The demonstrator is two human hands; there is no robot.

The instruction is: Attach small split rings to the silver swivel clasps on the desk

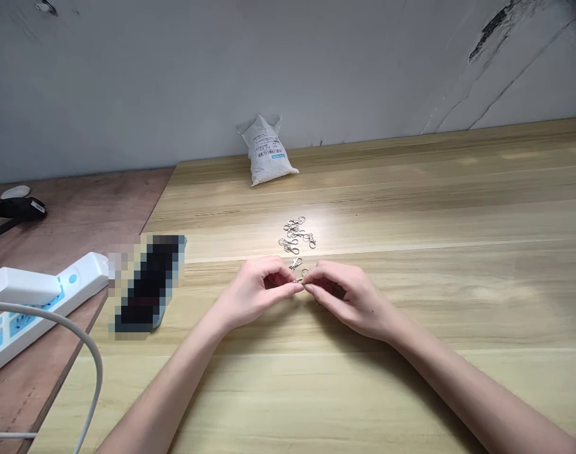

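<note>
My left hand (pixel 264 287) and my right hand (pixel 342 293) meet over the wooden table, thumbs and index fingers pinched with the tips almost touching. Between them is a small silver key ring (pixel 305 272) with a bit of metal clasp attached, mostly covered by the fingers. Just beyond the left fingertips, a loose lobster clasp (pixel 296 264) lies on the tabletop. Farther off is a small pile of silver lobster clasps with rings (pixel 297 232). Which part each hand grips is hard to make out.
A white plastic parcel bag (pixel 269 154) stands near the wall. To the left lies a pixelated phone (pixel 150 284). Beyond it, a white power strip (pixel 86 277) with a plugged-in adapter (pixel 27 285) rests on a reddish-brown board. A grey cable (pixel 98 372) loops over the table's left edge.
</note>
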